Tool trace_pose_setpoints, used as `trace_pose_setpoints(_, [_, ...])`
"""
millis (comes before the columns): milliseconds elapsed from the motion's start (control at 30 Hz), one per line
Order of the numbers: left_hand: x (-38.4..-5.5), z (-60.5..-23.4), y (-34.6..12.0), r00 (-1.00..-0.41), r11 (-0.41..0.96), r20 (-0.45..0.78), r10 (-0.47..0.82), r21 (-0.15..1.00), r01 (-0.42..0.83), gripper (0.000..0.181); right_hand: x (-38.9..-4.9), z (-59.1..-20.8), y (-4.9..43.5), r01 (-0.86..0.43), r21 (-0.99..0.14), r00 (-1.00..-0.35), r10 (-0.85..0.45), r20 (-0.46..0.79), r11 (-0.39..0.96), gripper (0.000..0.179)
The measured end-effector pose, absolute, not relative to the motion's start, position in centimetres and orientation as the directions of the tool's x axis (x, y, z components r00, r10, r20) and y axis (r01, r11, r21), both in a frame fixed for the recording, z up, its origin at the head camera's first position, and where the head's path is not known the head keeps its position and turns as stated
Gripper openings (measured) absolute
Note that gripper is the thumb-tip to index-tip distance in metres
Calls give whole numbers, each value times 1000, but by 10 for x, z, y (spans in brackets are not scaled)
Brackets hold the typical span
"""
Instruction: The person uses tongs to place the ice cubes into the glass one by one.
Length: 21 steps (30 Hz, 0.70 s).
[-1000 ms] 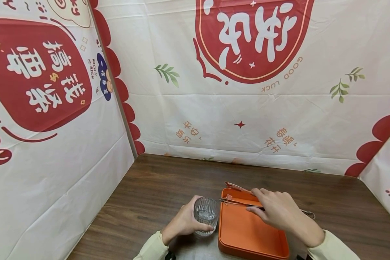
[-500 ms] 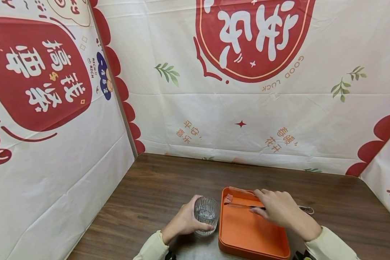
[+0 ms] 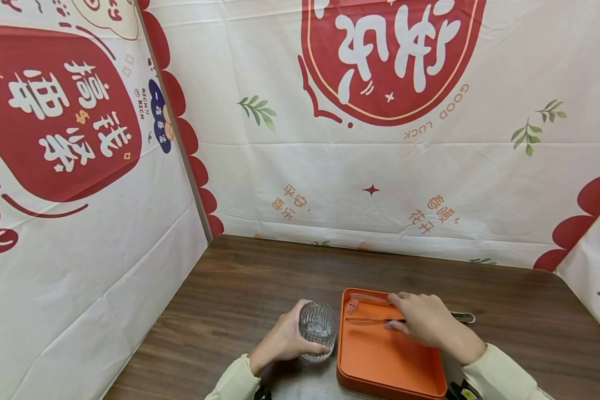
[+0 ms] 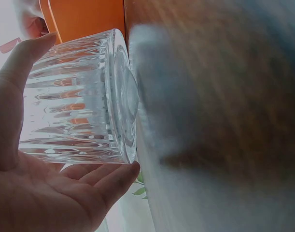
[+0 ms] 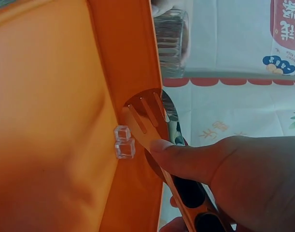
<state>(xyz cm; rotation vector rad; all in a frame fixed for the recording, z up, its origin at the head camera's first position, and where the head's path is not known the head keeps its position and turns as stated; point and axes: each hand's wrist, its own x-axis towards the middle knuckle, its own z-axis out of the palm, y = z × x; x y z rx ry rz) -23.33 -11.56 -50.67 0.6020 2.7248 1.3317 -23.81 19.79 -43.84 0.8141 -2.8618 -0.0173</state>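
My left hand [image 3: 290, 339] grips a clear ribbed glass [image 3: 317, 330], thumb on the near side. The glass stands upright, its base [image 4: 123, 96] at the tabletop in the left wrist view. In my right hand [image 3: 425, 316] is a pair of metal tongs [image 3: 367, 321], slotted at the head [image 5: 143, 113] and ringed at the handle end. The tongs' arms are spread apart at the far left corner of an orange tray [image 3: 385, 361]. Two clear cubes [image 5: 124, 142] lie touching each other in that corner, beside the slotted head and not gripped by it.
The glass stands close to the tray's left wall [image 3: 338, 344]. Beneath everything is a dark wood-grain table [image 3: 260, 272]. Printed white cloth [image 3: 330, 178] hangs behind the table and along its left and right sides.
The tongs have come down and slightly right into the tray's far left corner, still spread. My right hand followed them slightly. The left hand and the glass have stayed in place.
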Motion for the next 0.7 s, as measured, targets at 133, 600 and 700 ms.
trace_pose_setpoints(133, [-234,-507,-116,-924,551,118,364,773,315,87,-241,-443,196,-529,56,-835,-531,142,847,42])
trace_pose_setpoints(600, [-234,-505,-115,-927,564,107,360,767,307,88,-245,-448,189,-533,18,-842,-532,94,846,40])
trace_pose_setpoints(700, [-234,-506,-115,-928,564,106,358,768,306,88,-245,-448,188,-532,10,-843,-530,85,847,40])
